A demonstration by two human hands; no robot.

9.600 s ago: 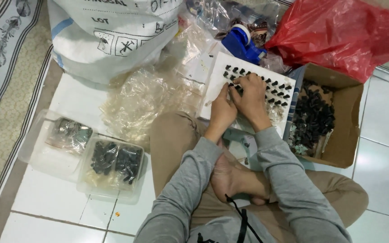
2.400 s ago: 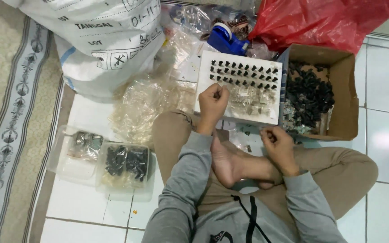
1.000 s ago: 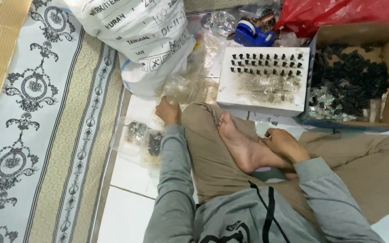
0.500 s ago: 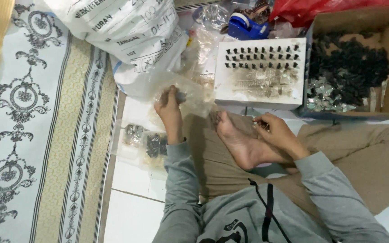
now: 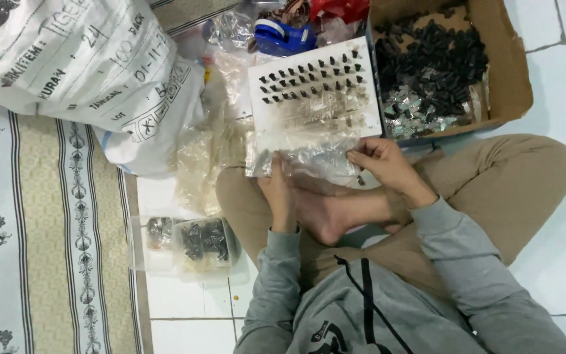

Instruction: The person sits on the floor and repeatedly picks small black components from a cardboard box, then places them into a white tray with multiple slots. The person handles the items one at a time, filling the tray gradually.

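A clear plastic bag [image 5: 309, 157] is stretched between both hands above my crossed legs. My left hand [image 5: 278, 190] grips its left edge and my right hand [image 5: 378, 160] pinches its right edge. Just beyond it lies a white board [image 5: 316, 92] with rows of small black parts standing on its far half and loose clear pieces on its near half. A brown cardboard box [image 5: 515, 72] to the right holds a heap of black parts and some silvery ones.
A large white printed sack [image 5: 80, 72] lies at the upper left on a patterned mat [image 5: 47, 229]. Crumpled clear bags [image 5: 204, 157] sit beside my knee. Filled clear bags [image 5: 191, 242] rest on the tiled floor. A blue tape dispenser [image 5: 283, 36] sits behind the board.
My left hand has come back from the bags on the floor with a clear bag. My right hand has joined it, and both now hold the bag in front of the board.
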